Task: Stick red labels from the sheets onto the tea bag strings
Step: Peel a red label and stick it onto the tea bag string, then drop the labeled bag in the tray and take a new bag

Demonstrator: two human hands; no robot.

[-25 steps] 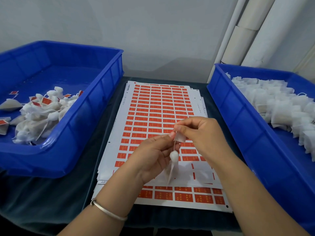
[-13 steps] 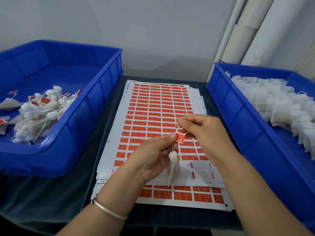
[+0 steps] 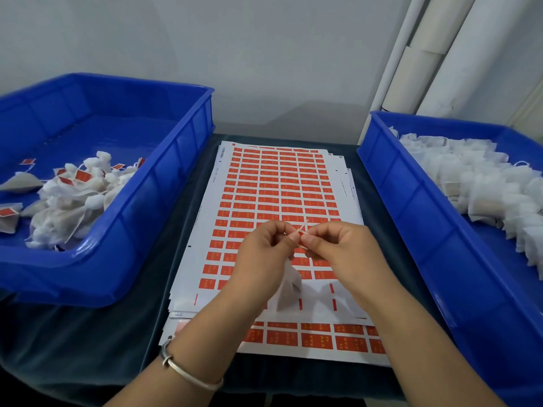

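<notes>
Red on its edge, a folded label (image 3: 302,237) is pinched between the fingertips of the left hand (image 3: 264,254) and right hand (image 3: 340,248) above the label sheets (image 3: 279,186), with the tea bag (image 3: 289,284) hanging beneath. The step appears to be pressing the label closed around the string, which is too fine to make out. Next would likely be dropping the bag into the left bin (image 3: 164,183), which calls for a firm seal first.

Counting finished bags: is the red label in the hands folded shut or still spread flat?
Folded: both hands pinch the label edge-on, showing only a thin red strip.

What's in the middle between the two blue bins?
In the head view, label sheets lie between the left bin and the right bin, with both hands above them.
</notes>
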